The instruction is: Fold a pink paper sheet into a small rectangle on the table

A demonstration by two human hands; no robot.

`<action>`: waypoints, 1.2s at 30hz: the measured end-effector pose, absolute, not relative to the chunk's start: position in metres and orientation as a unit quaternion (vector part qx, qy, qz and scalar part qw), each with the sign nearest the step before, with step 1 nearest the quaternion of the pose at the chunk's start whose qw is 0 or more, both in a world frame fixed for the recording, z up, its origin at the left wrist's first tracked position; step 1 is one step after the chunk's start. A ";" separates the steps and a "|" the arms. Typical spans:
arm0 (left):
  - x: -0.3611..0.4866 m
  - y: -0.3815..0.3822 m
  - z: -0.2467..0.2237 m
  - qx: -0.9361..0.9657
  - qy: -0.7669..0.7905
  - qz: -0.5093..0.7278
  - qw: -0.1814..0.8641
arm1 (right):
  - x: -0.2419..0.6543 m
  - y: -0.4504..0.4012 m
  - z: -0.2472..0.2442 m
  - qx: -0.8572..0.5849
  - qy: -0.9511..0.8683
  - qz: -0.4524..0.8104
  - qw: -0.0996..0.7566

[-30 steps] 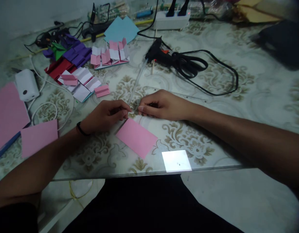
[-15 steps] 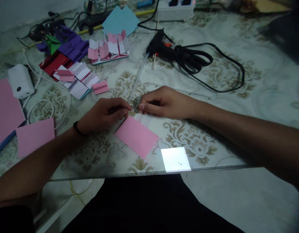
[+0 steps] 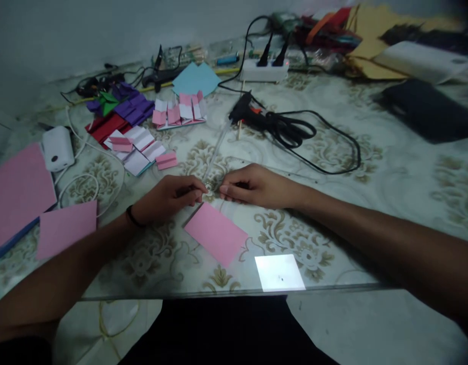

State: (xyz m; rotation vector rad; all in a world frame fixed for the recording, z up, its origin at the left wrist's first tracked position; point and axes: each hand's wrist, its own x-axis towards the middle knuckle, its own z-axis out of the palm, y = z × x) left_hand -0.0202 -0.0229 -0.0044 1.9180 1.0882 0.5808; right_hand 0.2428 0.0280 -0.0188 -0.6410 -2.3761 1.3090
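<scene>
My left hand [image 3: 173, 197] rests on the patterned tabletop, thumb and fingers drawn together. Just right of it lies my right hand [image 3: 256, 186], its fingers curled in a loose fist. A small gap parts the two sets of fingertips. Whatever either hand might hold is hidden. Close below the left fingertips is a flat pink paper sheet [image 3: 217, 233]. A clear glue stick [image 3: 218, 147] runs from the black glue gun [image 3: 243, 110] down towards the gap between the hands.
Folded pink-and-white paper pieces [image 3: 137, 147] and purple ones [image 3: 137, 107] lie at the left. Farther left are a white device [image 3: 58, 148] and pink sheets [image 3: 68, 228]. A power strip [image 3: 264, 71] stands behind. A bright white square [image 3: 280, 272] shows near the front edge.
The camera has tilted up, so everything sits lower and more of the table's back shows. Both hands stay in nearly the same place on the table.
</scene>
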 end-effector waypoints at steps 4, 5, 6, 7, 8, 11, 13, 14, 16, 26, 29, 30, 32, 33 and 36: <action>-0.021 -0.022 -0.005 0.773 0.428 0.230 0.408 | 0.242 0.029 -0.020 -0.222 -0.848 0.447 0.179; -0.020 -0.022 -0.004 0.774 0.428 0.230 0.407 | 0.242 0.029 -0.020 -0.219 -0.850 0.445 0.180; -0.020 -0.023 -0.004 0.774 0.428 0.230 0.406 | 0.242 0.029 -0.020 -0.218 -0.851 0.442 0.181; -0.020 -0.023 -0.004 0.774 0.429 0.230 0.405 | 0.242 0.029 -0.020 -0.216 -0.852 0.440 0.182; -0.020 -0.023 -0.004 0.773 0.430 0.229 0.407 | 0.242 0.030 -0.021 -0.215 -0.853 0.438 0.184; -0.020 -0.023 -0.004 0.771 0.429 0.230 0.411 | 0.242 0.030 -0.022 -0.211 -0.856 0.434 0.186; -0.021 -0.023 -0.005 0.773 0.426 0.231 0.409 | 0.242 0.031 -0.022 -0.210 -0.856 0.434 0.184; -0.021 -0.023 -0.005 0.775 0.425 0.230 0.407 | 0.242 0.031 -0.022 -0.210 -0.856 0.435 0.184; -0.021 -0.023 -0.005 0.778 0.422 0.229 0.405 | 0.242 0.030 -0.023 -0.209 -0.855 0.437 0.184; -0.019 -0.023 -0.002 0.773 0.430 0.230 0.406 | 0.242 0.030 -0.021 -0.213 -0.853 0.438 0.187; -0.019 -0.023 -0.003 0.773 0.425 0.234 0.408 | 0.241 0.030 -0.021 -0.212 -0.853 0.439 0.188; -0.020 -0.023 -0.003 0.773 0.425 0.233 0.409 | 0.241 0.030 -0.022 -0.213 -0.853 0.438 0.187; -0.020 -0.023 -0.003 0.773 0.424 0.232 0.411 | 0.241 0.030 -0.022 -0.214 -0.853 0.438 0.187; -0.020 -0.023 -0.003 0.773 0.423 0.233 0.412 | 0.241 0.030 -0.022 -0.214 -0.853 0.437 0.187; -0.020 -0.023 -0.004 0.774 0.423 0.235 0.409 | 0.241 0.030 -0.022 -0.214 -0.852 0.440 0.188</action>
